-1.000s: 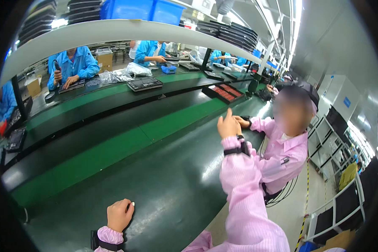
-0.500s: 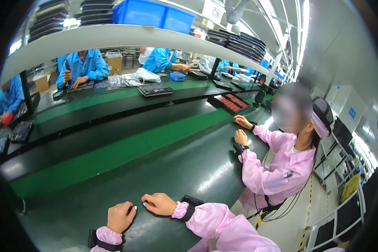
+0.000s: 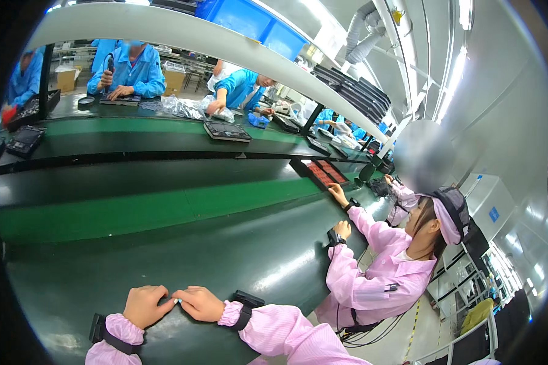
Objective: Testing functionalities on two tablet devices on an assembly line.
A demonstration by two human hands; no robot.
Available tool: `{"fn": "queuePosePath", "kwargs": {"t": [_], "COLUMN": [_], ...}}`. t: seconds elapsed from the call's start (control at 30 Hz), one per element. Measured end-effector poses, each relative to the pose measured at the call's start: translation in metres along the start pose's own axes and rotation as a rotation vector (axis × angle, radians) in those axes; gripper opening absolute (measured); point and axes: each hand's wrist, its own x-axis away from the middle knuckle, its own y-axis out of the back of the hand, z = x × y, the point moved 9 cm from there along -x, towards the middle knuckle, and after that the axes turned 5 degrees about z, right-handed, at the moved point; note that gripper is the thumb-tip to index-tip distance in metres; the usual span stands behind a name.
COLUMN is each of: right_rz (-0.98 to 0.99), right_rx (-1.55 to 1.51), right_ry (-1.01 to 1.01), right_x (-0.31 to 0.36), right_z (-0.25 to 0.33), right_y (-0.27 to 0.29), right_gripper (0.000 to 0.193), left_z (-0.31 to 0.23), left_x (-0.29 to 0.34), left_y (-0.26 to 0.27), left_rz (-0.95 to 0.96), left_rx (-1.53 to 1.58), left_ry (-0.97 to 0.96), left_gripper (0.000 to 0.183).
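My left hand (image 3: pixel 145 306) rests on the dark green bench top (image 3: pixel 237 243), its fingers curled in and the thumb pointing toward my other hand. Right beside it lies my right hand (image 3: pixel 202 303), fingers bent and pressed together. The tips of the two hands meet, or nearly so, between them. I see no object in either hand. Pink sleeves cover both arms, with a black strap (image 3: pixel 242 316) around the right wrist and another black strap (image 3: pixel 119 342) around the left.
To my right a co-worker in pink (image 3: pixel 371 267) reaches toward a black tray of red parts (image 3: pixel 326 173). Beyond the green strip, an opened flat device (image 3: pixel 227 131) lies near silver bags (image 3: pixel 182 107). People in blue work opposite, below a shelf with blue bins (image 3: pixel 249 27).
My hands have come closer together, fingertips now meeting. The view has shifted. The pink-clad co-worker's far hand has moved to the red parts tray; a person opposite now reaches toward the silver bags.
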Motion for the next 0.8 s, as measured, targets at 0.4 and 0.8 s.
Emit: {"fn": "queuePosePath", "kwargs": {"t": [0.4, 0.8], "right_rz": [-0.007, -0.024], "right_rx": [-0.032, -0.043], "right_ry": [-0.035, -0.028], "right_x": [0.003, 0.004], "right_z": [-0.003, -0.003], "right_y": [0.004, 0.003], "right_gripper": [0.012, 0.012], "left_z": [-0.007, -0.008], "left_x": [0.000, 0.000], "left_y": [0.004, 0.002], "left_rz": [-0.050, -0.046], "left_rx": [0.009, 0.017], "left_ry": [-0.032, -0.036], "left_gripper": [0.021, 0.021]}}
